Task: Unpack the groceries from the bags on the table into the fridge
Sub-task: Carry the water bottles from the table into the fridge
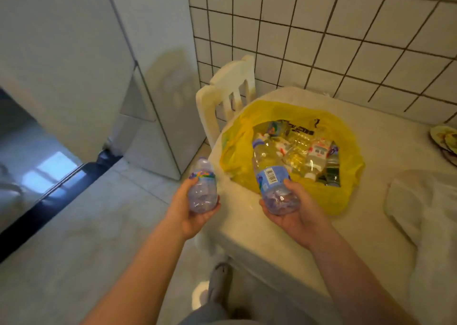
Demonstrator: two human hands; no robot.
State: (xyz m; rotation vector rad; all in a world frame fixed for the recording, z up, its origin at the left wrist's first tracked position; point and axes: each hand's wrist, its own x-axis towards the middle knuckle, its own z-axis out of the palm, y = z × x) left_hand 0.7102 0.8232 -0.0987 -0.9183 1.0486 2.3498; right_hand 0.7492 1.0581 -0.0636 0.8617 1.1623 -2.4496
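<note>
Two bottles: left bottle [203, 188] held at centre frame over the floor [99, 225], just off the table corner; right bottle [274, 178] tilted, base toward the camera, neck down in the bag's mouth.
Left hand [195, 213]: cupped under the left bottle, fingers curled round its lower half.
Right hand [296, 213]: wrapped round the base of the right bottle, thumb up by the label's edge.
Bag [346, 188]: thin yellow film, crinkled, spread open on the table right of centre; more bottles and small packs jumbled inside.
Table [284, 245]: pale, matte, round-cornered.
Fridge [158, 127]: white, smooth, faintly glossy, upper left of frame; what looked like its open door at far left, with a dark seal along the lower edge.
Chair [227, 94]: white plastic, slatted back, between fridge and table.
Bottle make: clear thin plastic, dimpled bases, blue wrap labels, one with a barcode; judged light, smooth and easy to dent.
Step in hand: judged as drawing the right bottle out of the bag, then carrying both to the fridge.
Done well: called for pulling along the bottle's own axis so the neck cleared the film without dragging the bag; firm but not crushing grips; turned left with both kept close.
</note>
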